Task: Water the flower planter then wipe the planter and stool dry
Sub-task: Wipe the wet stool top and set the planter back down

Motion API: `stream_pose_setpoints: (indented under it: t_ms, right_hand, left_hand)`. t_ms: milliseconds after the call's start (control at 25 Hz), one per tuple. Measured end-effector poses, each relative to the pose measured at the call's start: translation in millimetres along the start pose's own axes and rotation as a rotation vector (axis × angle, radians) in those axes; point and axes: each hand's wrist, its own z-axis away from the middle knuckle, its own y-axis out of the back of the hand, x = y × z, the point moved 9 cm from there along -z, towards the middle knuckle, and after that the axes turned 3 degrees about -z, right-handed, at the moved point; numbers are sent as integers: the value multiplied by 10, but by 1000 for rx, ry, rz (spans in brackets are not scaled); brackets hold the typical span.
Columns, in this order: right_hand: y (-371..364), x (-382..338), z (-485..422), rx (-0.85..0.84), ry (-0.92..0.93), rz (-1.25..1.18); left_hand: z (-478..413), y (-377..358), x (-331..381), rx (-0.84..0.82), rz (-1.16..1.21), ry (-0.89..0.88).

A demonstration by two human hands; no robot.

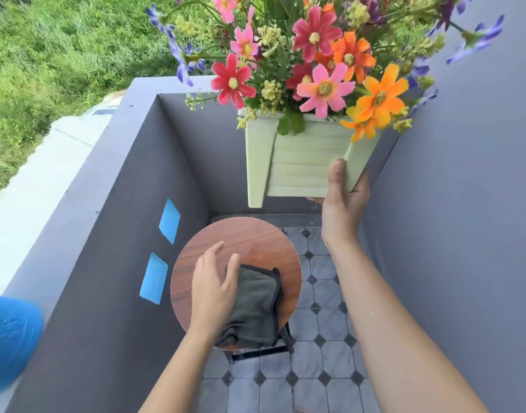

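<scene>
The right hand (343, 198) grips the bottom corner of the planter (303, 158), thumb on its front and fingers wrapped underneath, holding it in the air, clear of the stool (249, 242). Flowers (315, 64) fill the planter above that hand. The left hand (214, 286) lies flat, fingers spread, pressing on a dark cloth (252, 305) on the stool's round wooden seat, well below the right hand.

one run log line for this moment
right hand: holds planter up | left hand: on cloth | cloth: on stool
</scene>
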Motion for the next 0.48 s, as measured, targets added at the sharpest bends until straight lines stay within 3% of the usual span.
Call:
stream_pose_setpoints:
  t_ms: [80,160,280,480]
  right_hand:
    - [11,10,-14,-18,-7,14]
    - [21,4,5,-24,12,23]
    - [53,16,82,-31,60,64]
    - [24,88,178,-120,56,80]
  left_hand:
    - [-122,72,474,-37,489,-103]
    - [-271,31,838,-197,729,-194]
    - [-365,24,1148,-219,719,-343]
    - [-415,-37,1063,-154,763,-335]
